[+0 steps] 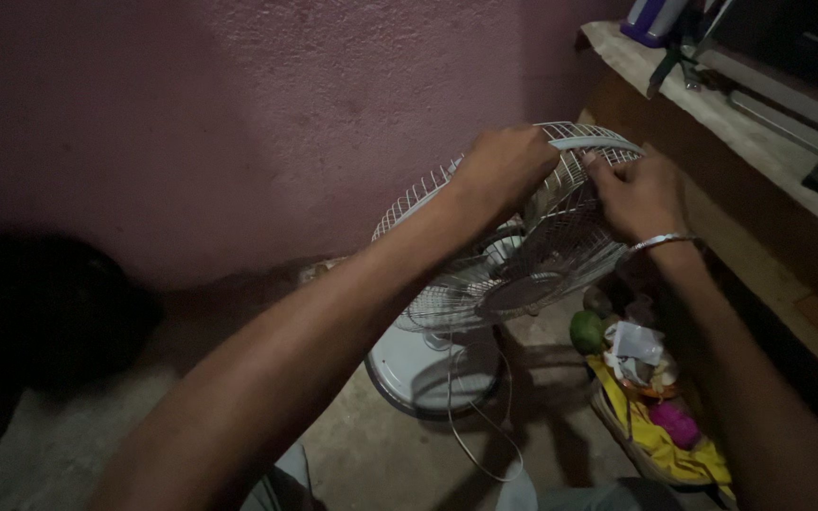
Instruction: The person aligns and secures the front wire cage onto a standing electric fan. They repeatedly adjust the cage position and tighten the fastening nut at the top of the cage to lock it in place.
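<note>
Both hands clamped on upper rim of white fan guard [532,255], left hand [508,170] curled over wire top, right hand [638,197] pinching rim just beside it; judged light, springy, easily bent, best gripped at rim above round base [409,378] on floor.

Person's own body as seen from the head camera. Both forearms are bare from wrist to elbow, with no sleeve in view on either. The left hand [504,170] carries no ring, watch or band that the dim light reveals. The right hand [638,197] has a thin silver-coloured metal bangle [660,243] at the wrist, plain and narrow, catching a pale highlight. At the lower frame edge, pale grey cloth [281,483] of the person's clothing shows; its cut cannot be told.
</note>
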